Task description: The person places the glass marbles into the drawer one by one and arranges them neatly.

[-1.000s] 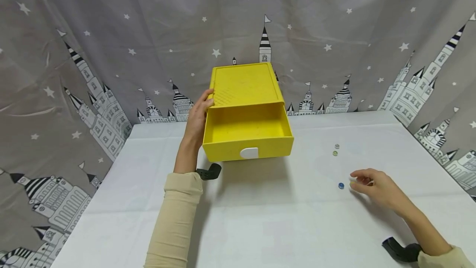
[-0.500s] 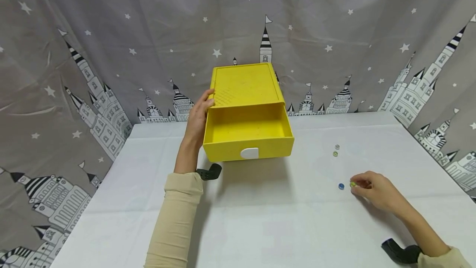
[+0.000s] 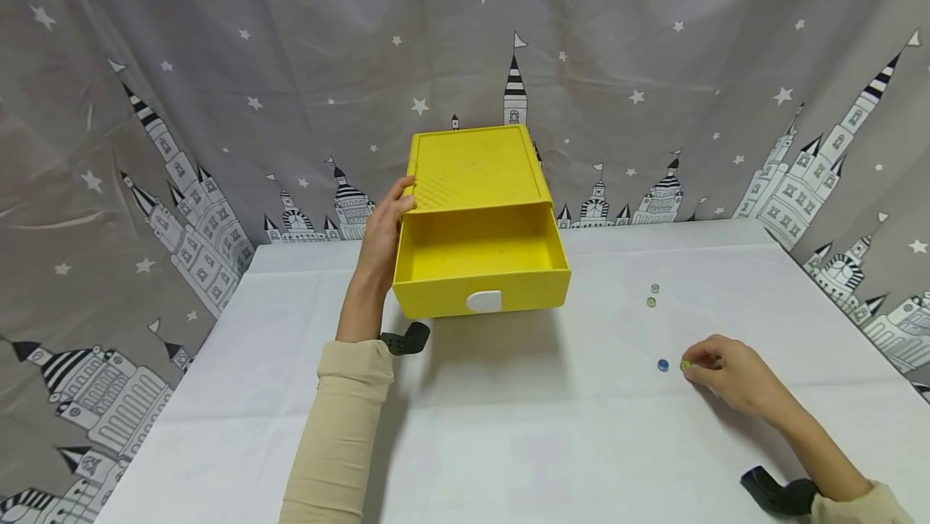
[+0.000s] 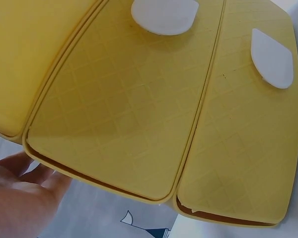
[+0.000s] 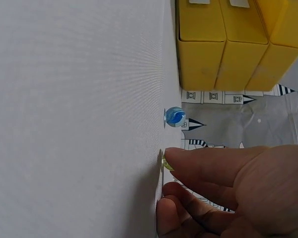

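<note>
A yellow drawer unit [image 3: 479,169] stands at the back middle, its top drawer [image 3: 483,290] pulled out and bare inside. My left hand [image 3: 381,237] lies along the unit's left side, fingertips at the top edge; in the left wrist view the fingers [image 4: 37,178] show past the lower drawer fronts [image 4: 119,104]. Low over the table at the right, my right hand [image 3: 734,372] pinches a yellow-green marble [image 3: 686,365] at its fingertips. A blue marble [image 3: 663,365] sits just left of it; the right wrist view shows its blue-white swirl.
Farther back on the white table [image 3: 508,443] lie a clear marble [image 3: 655,288] and a greenish marble [image 3: 651,302], close together. A grey curtain [image 3: 349,48] with castles and stars hangs behind. Each wrist wears a black band.
The right fingertips have closed in on the yellow-green marble, which shows more plainly between them now. The left hand and drawer have stayed put; the head view has shifted slightly.
</note>
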`<state>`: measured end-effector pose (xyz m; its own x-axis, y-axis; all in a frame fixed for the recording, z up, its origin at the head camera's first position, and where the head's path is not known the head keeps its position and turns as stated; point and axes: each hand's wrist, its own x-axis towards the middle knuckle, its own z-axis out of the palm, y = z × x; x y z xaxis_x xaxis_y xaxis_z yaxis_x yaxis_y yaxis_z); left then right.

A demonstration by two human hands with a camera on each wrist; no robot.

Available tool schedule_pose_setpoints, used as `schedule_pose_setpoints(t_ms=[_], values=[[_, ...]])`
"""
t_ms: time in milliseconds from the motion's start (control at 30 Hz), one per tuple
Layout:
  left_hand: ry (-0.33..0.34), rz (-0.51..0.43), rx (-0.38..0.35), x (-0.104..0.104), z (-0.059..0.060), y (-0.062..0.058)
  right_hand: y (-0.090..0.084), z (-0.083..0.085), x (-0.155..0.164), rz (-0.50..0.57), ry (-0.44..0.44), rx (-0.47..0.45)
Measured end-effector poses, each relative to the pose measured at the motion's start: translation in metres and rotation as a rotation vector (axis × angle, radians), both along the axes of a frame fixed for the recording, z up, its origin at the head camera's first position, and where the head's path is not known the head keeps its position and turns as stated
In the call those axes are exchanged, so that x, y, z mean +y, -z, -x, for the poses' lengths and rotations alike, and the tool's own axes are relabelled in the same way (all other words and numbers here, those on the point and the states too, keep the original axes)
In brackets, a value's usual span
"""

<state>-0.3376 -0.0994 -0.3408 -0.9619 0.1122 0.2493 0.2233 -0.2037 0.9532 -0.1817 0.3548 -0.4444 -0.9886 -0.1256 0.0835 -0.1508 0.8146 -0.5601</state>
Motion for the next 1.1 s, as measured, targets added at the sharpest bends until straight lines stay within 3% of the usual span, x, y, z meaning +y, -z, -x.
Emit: schedule_pose_setpoints(t_ms=[1100], values=[[-0.006, -0.013, -0.007, 0.0008, 0.0001, 0.0, -0.0008, -0.0008, -0.002, 0.062, 0.032, 0.027]])
